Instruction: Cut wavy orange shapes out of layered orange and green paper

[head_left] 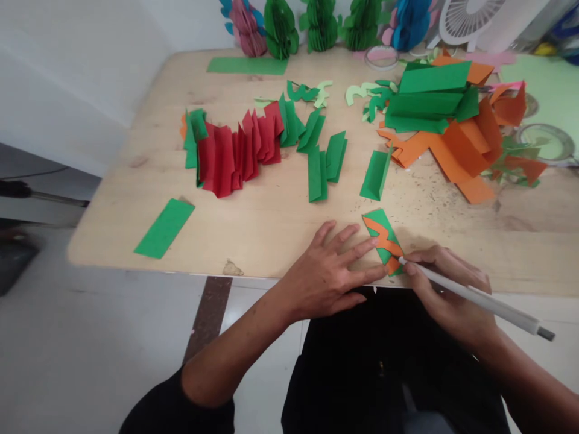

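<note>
Near the table's front edge lies a green paper strip (377, 215), with an orange wavy paper cutout (382, 232) on top of it. My left hand (332, 268) is open, its fingers spread, and the fingertips press on the cutout's left side. In my right hand (447, 283) is a white pen (479, 298), its tip touching the lower right edge of the cutout. Whether the pen has left a line cannot be seen. Just beyond stands a folded green paper piece (376, 175).
Folded red papers (235, 150) and green papers (319, 175) stand mid-table. A flat green strip (165, 229) lies left. At right are heaped green papers (429, 99), orange papers (470, 144) and a tape roll (545, 143). Honeycomb paper figures (280, 30) and a fan (470, 21) line the back.
</note>
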A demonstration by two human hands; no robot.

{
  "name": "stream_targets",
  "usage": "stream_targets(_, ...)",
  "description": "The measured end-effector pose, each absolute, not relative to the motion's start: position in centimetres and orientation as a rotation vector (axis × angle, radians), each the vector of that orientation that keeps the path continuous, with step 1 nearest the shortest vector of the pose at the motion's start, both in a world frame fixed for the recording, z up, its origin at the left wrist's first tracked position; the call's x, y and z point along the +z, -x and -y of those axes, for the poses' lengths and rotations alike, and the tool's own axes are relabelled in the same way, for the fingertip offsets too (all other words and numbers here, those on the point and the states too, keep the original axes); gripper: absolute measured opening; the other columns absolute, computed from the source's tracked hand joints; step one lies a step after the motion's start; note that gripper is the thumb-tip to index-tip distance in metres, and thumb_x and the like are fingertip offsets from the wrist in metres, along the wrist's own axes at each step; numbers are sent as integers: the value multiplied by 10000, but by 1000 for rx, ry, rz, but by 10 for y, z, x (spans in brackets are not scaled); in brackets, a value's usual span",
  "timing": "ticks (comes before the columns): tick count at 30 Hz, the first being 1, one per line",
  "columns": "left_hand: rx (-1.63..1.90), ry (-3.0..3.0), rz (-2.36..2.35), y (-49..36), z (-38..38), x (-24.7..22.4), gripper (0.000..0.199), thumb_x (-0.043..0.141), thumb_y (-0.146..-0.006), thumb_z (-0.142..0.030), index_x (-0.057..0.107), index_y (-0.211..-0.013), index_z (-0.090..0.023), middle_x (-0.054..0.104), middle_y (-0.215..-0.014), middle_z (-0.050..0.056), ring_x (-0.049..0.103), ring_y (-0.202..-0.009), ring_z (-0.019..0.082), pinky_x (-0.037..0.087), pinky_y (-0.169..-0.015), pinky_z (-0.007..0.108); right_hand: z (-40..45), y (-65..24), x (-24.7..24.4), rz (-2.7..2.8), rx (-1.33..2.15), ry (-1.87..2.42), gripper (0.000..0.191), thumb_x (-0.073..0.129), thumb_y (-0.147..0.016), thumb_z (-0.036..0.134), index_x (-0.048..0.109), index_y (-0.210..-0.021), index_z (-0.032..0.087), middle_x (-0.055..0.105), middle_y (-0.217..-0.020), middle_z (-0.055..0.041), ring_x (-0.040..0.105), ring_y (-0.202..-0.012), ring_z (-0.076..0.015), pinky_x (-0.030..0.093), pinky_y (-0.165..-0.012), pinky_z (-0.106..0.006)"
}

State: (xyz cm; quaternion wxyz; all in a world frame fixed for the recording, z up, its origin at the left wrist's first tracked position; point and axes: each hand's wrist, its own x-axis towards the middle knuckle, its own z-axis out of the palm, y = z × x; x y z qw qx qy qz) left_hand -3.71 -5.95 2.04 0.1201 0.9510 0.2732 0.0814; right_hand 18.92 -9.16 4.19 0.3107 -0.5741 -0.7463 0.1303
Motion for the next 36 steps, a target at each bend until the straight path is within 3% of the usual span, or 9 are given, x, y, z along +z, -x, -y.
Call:
stream_targets(5, 231, -2772, -802, 37, 59, 21, 505, 545, -918, -457, 447, -1404, -363, 352, -1532, 54, 267, -1395, 371, 184, -1099, 629, 88, -192, 45, 1911, 460, 1604, 80, 604, -847, 301, 636, -799, 246, 715, -730, -2, 661, -602, -149, 501, -536, -255)
stream_targets(16, 198, -2769, -802, 37, 58, 24, 481, 552, -915, -453, 475, -1379, -353, 353, -1529, 56, 263, -1397, 372, 187, -1101, 620, 81, -197, 47, 2043, 672, 1526, 76, 603, -846, 278, 651, -799, 242, 717, -735, 16, 664, -646, -139, 496, -568, -250)
stream_targets(36, 213, -2765, -793, 37, 58, 22, 466, 556, -913, -437, 488, -1367, -359, 354, -1531, 56, 268, -1400, 379, 191, -1098, 627, 80, -196, 47, 2042, 712, 1534, 93, 599, -847, 293, 665, -799, 249, 739, -780, 4, 686, -681, -162, 534, -621, -293)
